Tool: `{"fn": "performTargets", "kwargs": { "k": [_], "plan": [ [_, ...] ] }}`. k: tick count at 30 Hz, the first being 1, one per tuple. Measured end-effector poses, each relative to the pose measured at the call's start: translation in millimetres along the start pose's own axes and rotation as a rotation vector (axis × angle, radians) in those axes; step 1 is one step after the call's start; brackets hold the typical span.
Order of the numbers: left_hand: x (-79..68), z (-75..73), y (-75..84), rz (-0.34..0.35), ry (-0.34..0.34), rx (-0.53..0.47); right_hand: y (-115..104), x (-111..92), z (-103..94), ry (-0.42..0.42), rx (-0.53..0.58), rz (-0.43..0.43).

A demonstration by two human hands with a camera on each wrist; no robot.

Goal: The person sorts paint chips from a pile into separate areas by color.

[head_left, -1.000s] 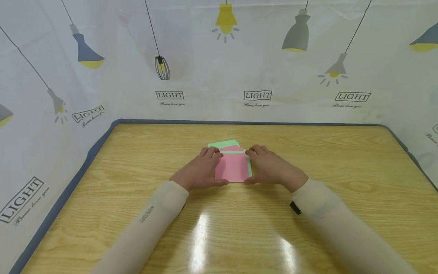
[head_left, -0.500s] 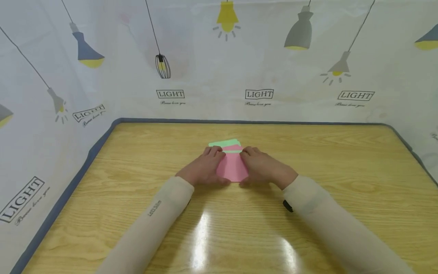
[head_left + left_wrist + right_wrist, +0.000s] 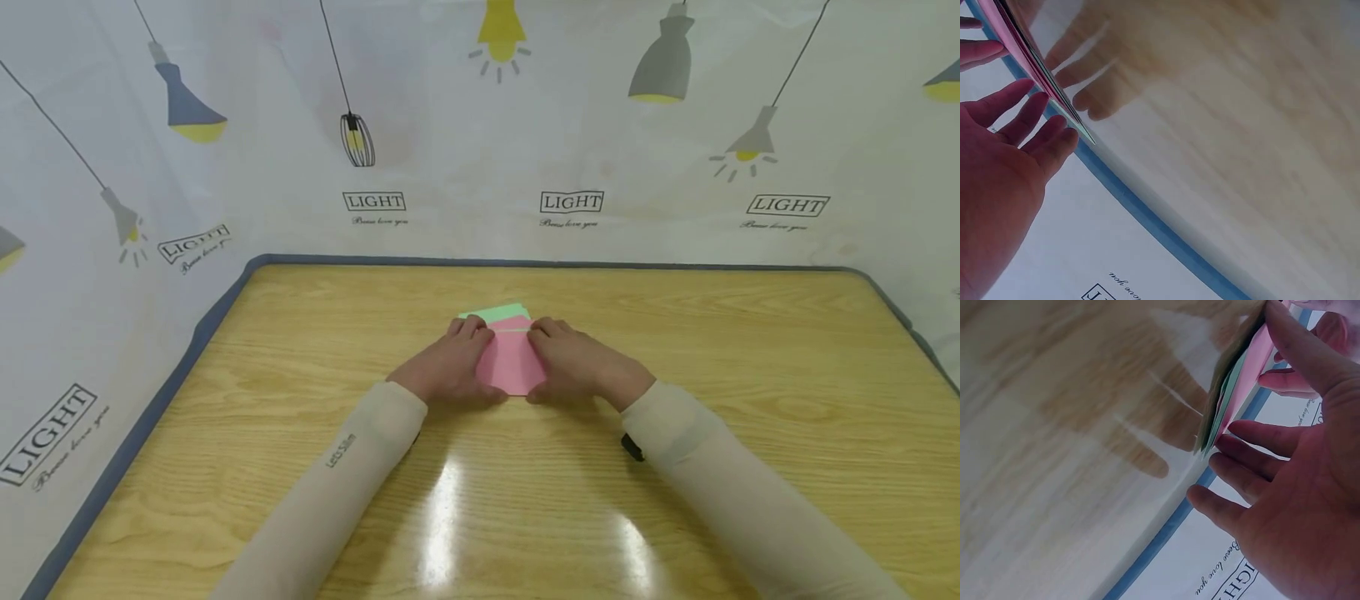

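A loose stack of pink and green paper sheets (image 3: 512, 365) lies on the table, a pink one on top. Behind it, a green sheet (image 3: 497, 313) and another pink one stick out at an angle. My left hand (image 3: 448, 364) holds the stack's left side, fingers at the far corner and thumb at the near edge. On the right side my right hand (image 3: 583, 364) grips it the same way. The left wrist view shows the layered paper edges (image 3: 1044, 78) against the fingertips. In the right wrist view, the green and pink layers (image 3: 1235, 387) fan slightly apart.
The glossy wooden table (image 3: 525, 500) has a blue-grey edge (image 3: 420, 261) along its back and sides. A white sheet printed with lamps (image 3: 465, 142) stands up behind and at both sides.
Both hands have moved inward along the stack, covering more of its sides. The green strip behind the top pink sheet has become thinner. The head view has shifted slightly.
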State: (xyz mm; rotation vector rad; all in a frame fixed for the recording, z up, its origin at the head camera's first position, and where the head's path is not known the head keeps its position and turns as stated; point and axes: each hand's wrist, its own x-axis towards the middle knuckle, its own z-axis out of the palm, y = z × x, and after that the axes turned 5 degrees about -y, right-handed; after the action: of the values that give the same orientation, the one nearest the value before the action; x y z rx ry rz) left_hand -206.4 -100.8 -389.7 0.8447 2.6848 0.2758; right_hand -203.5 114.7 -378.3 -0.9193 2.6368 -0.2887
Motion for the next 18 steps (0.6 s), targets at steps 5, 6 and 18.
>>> {"fn": "performTargets", "kwargs": {
  "k": [5,6,18],
  "plan": [
    [0.5,-0.7,0.3,-0.009,0.005,-0.021,1.6,-0.7,0.3,0.019,0.027,-0.019],
    [0.7,-0.7,0.1,-0.012,0.003,-0.025,2.0,-0.8,0.4,0.021,0.035,-0.021],
    [2.0,-1.8,-0.4,0.033,-0.003,-0.025,8.1,2.1,2.4,0.009,0.021,-0.016]
  ]
}}
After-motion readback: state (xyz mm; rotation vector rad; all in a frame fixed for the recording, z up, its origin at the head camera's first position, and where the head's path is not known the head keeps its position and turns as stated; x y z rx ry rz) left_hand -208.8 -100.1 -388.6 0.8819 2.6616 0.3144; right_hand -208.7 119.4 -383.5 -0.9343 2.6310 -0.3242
